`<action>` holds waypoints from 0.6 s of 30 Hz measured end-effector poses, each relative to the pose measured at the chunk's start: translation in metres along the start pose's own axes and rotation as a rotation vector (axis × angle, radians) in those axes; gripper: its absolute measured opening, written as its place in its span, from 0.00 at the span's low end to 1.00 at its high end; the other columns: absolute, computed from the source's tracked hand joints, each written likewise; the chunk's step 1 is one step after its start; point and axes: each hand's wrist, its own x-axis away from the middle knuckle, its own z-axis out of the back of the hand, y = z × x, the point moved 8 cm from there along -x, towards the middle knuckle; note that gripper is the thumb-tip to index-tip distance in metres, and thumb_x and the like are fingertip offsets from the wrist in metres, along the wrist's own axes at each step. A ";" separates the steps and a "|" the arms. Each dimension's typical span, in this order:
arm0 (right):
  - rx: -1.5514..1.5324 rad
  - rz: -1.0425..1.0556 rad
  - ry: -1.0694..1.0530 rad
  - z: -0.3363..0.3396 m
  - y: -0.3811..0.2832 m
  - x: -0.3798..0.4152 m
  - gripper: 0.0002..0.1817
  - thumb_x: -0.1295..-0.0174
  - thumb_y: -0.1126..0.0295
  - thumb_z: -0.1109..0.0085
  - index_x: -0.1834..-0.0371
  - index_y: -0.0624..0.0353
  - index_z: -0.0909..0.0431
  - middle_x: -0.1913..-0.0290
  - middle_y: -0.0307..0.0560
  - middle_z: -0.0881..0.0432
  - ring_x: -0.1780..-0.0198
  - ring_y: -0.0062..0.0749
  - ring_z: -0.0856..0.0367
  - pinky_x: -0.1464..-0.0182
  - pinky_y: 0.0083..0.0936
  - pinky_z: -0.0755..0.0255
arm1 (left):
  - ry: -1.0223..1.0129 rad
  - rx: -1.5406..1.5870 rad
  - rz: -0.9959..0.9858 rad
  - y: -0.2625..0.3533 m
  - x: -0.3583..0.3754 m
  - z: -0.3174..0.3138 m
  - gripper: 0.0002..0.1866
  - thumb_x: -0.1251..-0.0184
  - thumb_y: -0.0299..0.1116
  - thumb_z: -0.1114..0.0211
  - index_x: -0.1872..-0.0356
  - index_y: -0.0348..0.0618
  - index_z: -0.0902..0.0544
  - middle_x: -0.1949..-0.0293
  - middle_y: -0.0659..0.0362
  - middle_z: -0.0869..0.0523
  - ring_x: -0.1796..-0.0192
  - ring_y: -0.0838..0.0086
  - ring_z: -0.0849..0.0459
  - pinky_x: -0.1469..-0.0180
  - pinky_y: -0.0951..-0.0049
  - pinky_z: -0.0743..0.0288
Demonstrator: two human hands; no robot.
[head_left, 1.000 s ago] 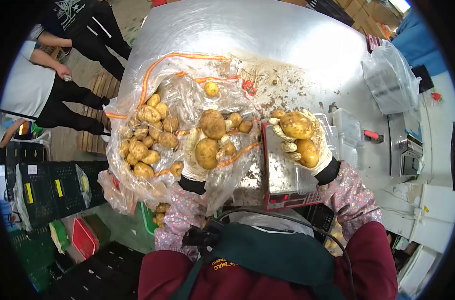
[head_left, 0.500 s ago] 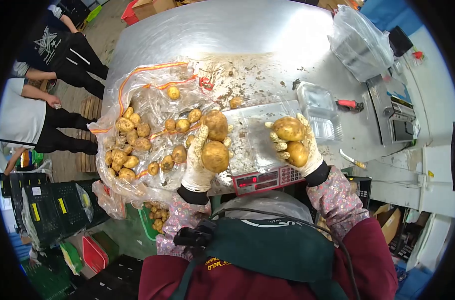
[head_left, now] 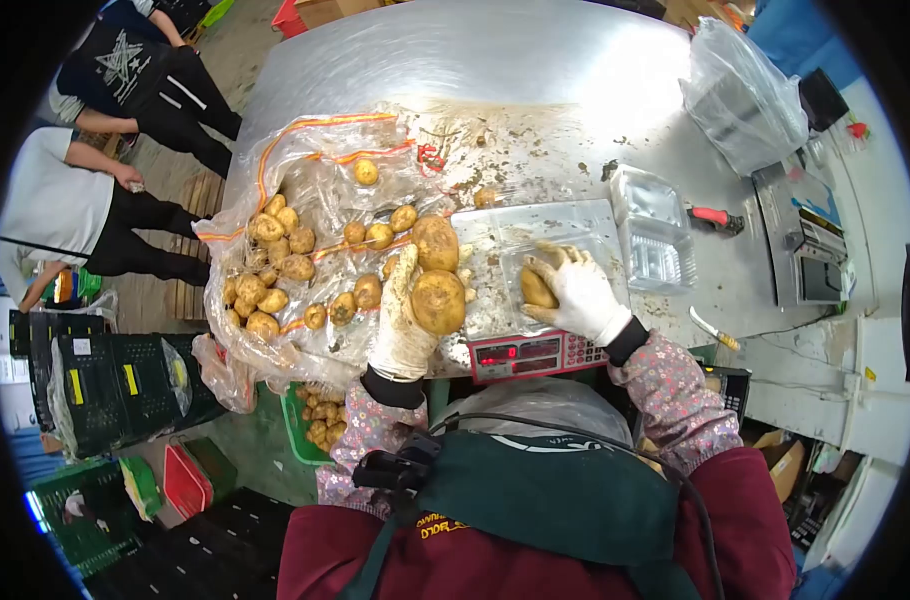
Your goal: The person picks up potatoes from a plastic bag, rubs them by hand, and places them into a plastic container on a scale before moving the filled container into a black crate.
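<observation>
My left hand (head_left: 403, 325), in a dirty white glove, is wrapped round two large potatoes (head_left: 437, 303), one above the other, left of the scale. Over the weighing plate, my gloved right hand (head_left: 580, 293) is turned palm down, its fingers curved over potatoes (head_left: 537, 288) in a clear plastic tray (head_left: 565, 242). One potato shows beside the thumb; the hand hides the rest. The scale (head_left: 523, 354) has a red front with a lit display. Smaller potatoes (head_left: 297, 267) lie on an opened plastic bag (head_left: 320, 170) to the left.
Stacked clear trays (head_left: 655, 225) stand right of the scale, near a red-handled tool (head_left: 717, 218) and a knife (head_left: 713, 328). A bagged stack of containers (head_left: 745, 95) is at the back right. Below the table's left side is a green crate (head_left: 300, 425) of potatoes. Two people stand at left.
My right hand has turned from palm up to palm down and moved left and lower, bringing its potatoes into the tray on the scale. My left hand still holds its two potatoes.
</observation>
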 end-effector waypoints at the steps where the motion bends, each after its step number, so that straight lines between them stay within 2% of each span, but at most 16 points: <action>1: -0.002 0.010 -0.004 0.005 -0.003 -0.004 0.36 0.48 0.56 0.27 0.34 0.54 0.27 0.43 0.55 0.20 0.44 0.46 0.20 0.38 0.41 0.30 | 0.072 -0.092 -0.057 0.005 0.004 0.004 0.30 0.22 0.51 0.50 0.33 0.35 0.31 0.44 0.45 0.18 0.57 0.64 0.14 0.58 0.64 0.14; 2: -0.205 -0.028 0.070 0.021 -0.006 -0.010 0.35 0.46 0.55 0.28 0.35 0.55 0.26 0.42 0.55 0.20 0.44 0.46 0.20 0.39 0.40 0.29 | 0.051 -0.067 -0.019 0.003 0.005 0.006 0.28 0.22 0.50 0.50 0.34 0.37 0.30 0.49 0.49 0.16 0.58 0.65 0.13 0.59 0.64 0.14; 4: -0.511 -0.062 0.241 0.044 -0.013 -0.026 0.31 0.44 0.56 0.28 0.37 0.53 0.24 0.41 0.54 0.20 0.43 0.44 0.20 0.41 0.36 0.27 | 0.105 -0.155 -0.054 0.004 0.016 0.004 0.27 0.21 0.49 0.49 0.35 0.38 0.29 0.50 0.49 0.15 0.58 0.65 0.13 0.60 0.65 0.14; 5: -0.509 -0.068 0.236 0.055 -0.026 -0.039 0.31 0.44 0.56 0.28 0.37 0.53 0.24 0.41 0.54 0.20 0.43 0.44 0.20 0.41 0.36 0.27 | 0.153 -0.249 -0.087 0.006 0.021 0.005 0.26 0.21 0.49 0.49 0.35 0.38 0.28 0.52 0.50 0.15 0.58 0.66 0.13 0.60 0.65 0.14; 7: -0.902 -0.105 0.119 0.062 -0.052 -0.068 0.32 0.43 0.68 0.27 0.34 0.58 0.25 0.40 0.49 0.20 0.44 0.32 0.20 0.42 0.27 0.27 | 0.111 -0.285 -0.078 0.005 0.025 0.006 0.25 0.21 0.49 0.50 0.35 0.39 0.28 0.53 0.51 0.14 0.59 0.66 0.12 0.61 0.66 0.14; 8: -0.903 -0.106 0.118 0.051 -0.058 -0.078 0.32 0.43 0.68 0.27 0.34 0.58 0.25 0.40 0.49 0.20 0.44 0.32 0.20 0.42 0.27 0.27 | 0.109 -0.294 -0.079 0.005 0.027 0.007 0.25 0.21 0.49 0.50 0.36 0.39 0.28 0.52 0.51 0.14 0.58 0.66 0.12 0.60 0.66 0.14; 9: -0.982 -0.002 0.103 0.036 -0.071 -0.088 0.31 0.43 0.69 0.27 0.35 0.59 0.25 0.42 0.47 0.18 0.45 0.28 0.20 0.44 0.24 0.26 | 0.109 -0.303 -0.082 0.008 0.030 0.007 0.25 0.21 0.49 0.50 0.36 0.39 0.28 0.52 0.51 0.15 0.57 0.66 0.13 0.60 0.66 0.14; 10: -1.061 0.106 0.088 0.028 -0.081 -0.093 0.30 0.42 0.70 0.27 0.35 0.61 0.24 0.45 0.45 0.17 0.47 0.24 0.20 0.46 0.22 0.25 | 0.183 -0.319 -0.166 0.013 0.033 0.008 0.26 0.21 0.51 0.50 0.37 0.39 0.28 0.53 0.52 0.15 0.56 0.66 0.13 0.59 0.65 0.14; 11: -1.063 0.112 0.085 0.028 -0.084 -0.096 0.30 0.42 0.70 0.27 0.35 0.61 0.24 0.45 0.45 0.17 0.47 0.24 0.20 0.46 0.22 0.25 | 0.186 -0.318 -0.172 0.016 0.035 0.011 0.26 0.21 0.51 0.50 0.37 0.39 0.28 0.53 0.52 0.15 0.56 0.66 0.13 0.59 0.65 0.14; 13: -1.148 0.033 -0.011 0.021 -0.089 -0.102 0.23 0.36 0.70 0.33 0.39 0.64 0.22 0.49 0.43 0.15 0.49 0.24 0.18 0.46 0.23 0.24 | 0.096 -0.304 -0.139 0.019 0.037 0.015 0.27 0.22 0.52 0.49 0.38 0.39 0.27 0.54 0.52 0.16 0.55 0.67 0.14 0.59 0.65 0.14; 14: -1.150 0.031 -0.016 0.019 -0.092 -0.104 0.23 0.36 0.70 0.33 0.39 0.64 0.22 0.49 0.43 0.15 0.49 0.24 0.18 0.46 0.23 0.24 | 0.101 -0.302 -0.138 0.023 0.038 0.022 0.27 0.22 0.52 0.49 0.38 0.39 0.27 0.54 0.52 0.16 0.55 0.67 0.14 0.59 0.65 0.14; 16: -1.403 -0.259 -0.195 -0.007 -0.086 -0.106 0.16 0.32 0.71 0.38 0.43 0.65 0.19 0.51 0.44 0.14 0.49 0.25 0.18 0.42 0.24 0.26 | -0.078 -0.215 -0.044 0.020 0.034 0.018 0.26 0.22 0.51 0.48 0.37 0.40 0.26 0.51 0.54 0.15 0.54 0.70 0.13 0.57 0.69 0.15; 17: -1.401 -0.267 -0.194 -0.014 -0.079 -0.110 0.16 0.32 0.71 0.38 0.43 0.65 0.19 0.51 0.44 0.14 0.49 0.25 0.18 0.42 0.24 0.26 | -0.078 -0.212 -0.037 0.020 0.036 0.014 0.26 0.22 0.51 0.48 0.37 0.40 0.26 0.51 0.54 0.15 0.54 0.70 0.13 0.57 0.69 0.15; 18: -1.388 -0.201 -0.117 -0.019 -0.069 -0.115 0.15 0.31 0.71 0.41 0.43 0.64 0.19 0.51 0.43 0.14 0.49 0.25 0.18 0.42 0.25 0.26 | 0.002 -0.301 -0.064 0.024 0.040 0.011 0.27 0.22 0.52 0.49 0.37 0.40 0.27 0.53 0.54 0.15 0.57 0.69 0.14 0.59 0.69 0.15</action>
